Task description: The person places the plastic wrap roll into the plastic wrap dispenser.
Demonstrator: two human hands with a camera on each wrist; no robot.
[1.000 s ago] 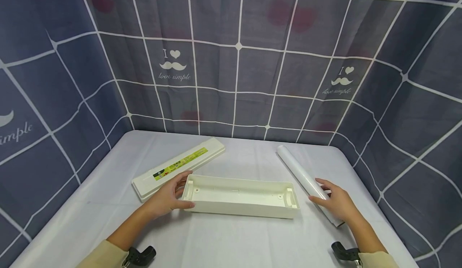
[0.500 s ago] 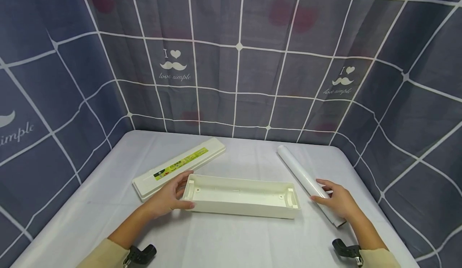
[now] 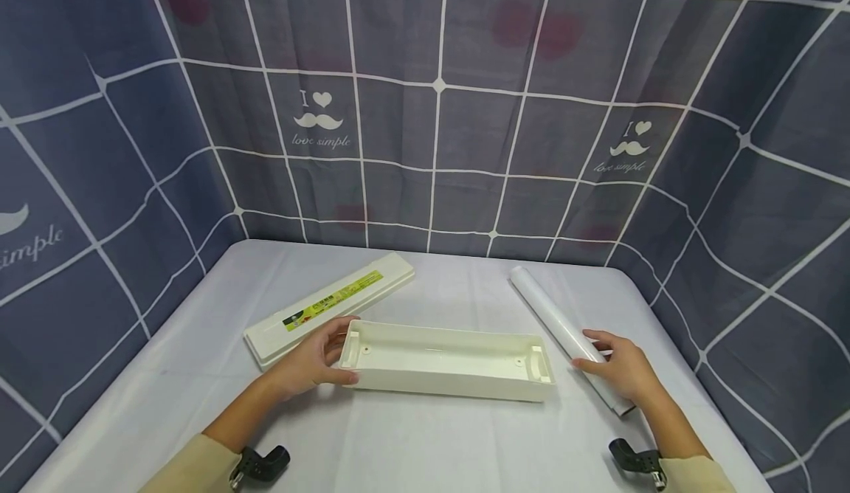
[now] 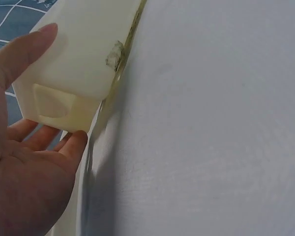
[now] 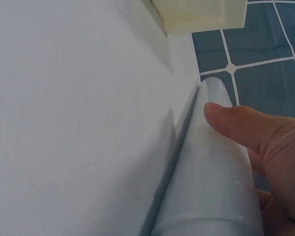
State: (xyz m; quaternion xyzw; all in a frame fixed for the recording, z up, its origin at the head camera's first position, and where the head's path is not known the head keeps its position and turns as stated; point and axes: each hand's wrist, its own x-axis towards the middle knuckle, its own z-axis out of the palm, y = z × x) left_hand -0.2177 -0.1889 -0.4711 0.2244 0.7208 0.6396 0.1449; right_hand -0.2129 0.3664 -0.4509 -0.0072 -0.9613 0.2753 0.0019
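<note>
Remote insp., 3 live views. Nearest me: 2 tan sleeves [image 3: 189,467], each w/ a black wrist mount [image 3: 264,466] at the cuff.

L hand [image 3: 302,364]: gripping the L end of the cream box [image 3: 451,384], thumb on its near long wall, fingers curled round the end. R hand [image 3: 624,367]: gripping the white roll [image 3: 554,316] toward its near end, thumb on top, fingers down the far side. No idle hand noted.

Box pos.: ctr. of the white cloth [image 3: 425,449], open face up, long axis approx. L-R. I find nothing lying in it. L wrist view shows 1 greyish mark [image 4: 115,55] on the box wall, by its lower edge; nature can't be told.

Roll pos.: R of box, apart from it, seemingly on the cloth. Long axis slants, near end R, far end L.

Governing relation, my judgement: the 2 long axes don't match; roll is skewed to box. R hand is already on the roll, so roll needs no reach; L hand is well off, at the opp. end of box. Box's R end sits btwn them, closest to the roll.

Beyond: lid-like cover [image 3: 328,305], behind L hand, slanting away to the R, w/ green-yellow label uppermost. Farthest: grey-blue checked curtain [image 3: 465,131], incl. "love simple" print.
</note>
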